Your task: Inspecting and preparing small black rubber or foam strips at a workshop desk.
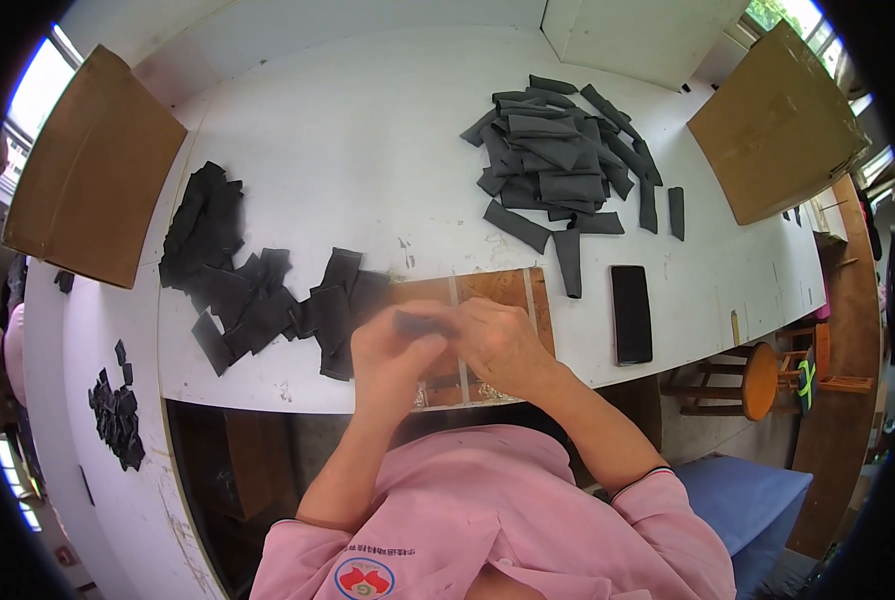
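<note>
My left hand [393, 345] and my right hand [496, 342] meet over a brown wooden board [513, 288] near the table's front edge. Between them is a small dark grey fabric piece [420, 324], mostly covered by my fingers. The left fingers are curled round it, and the right fingers press against its other side. Just left of my hands lie loose, flat dark fabric pieces [253, 300], trailing back to a thicker stack. Farther off to the right is a heap of narrow grey fabric sleeves [558, 150], some lying apart at its edge.
A black phone [632, 315] lies right of the board. Cardboard boxes stand at the far left [98, 170] and far right [780, 125]. More dark scraps [118, 420] rest on the left-hand table. A wooden stool [758, 382] stands beyond the table's right side.
</note>
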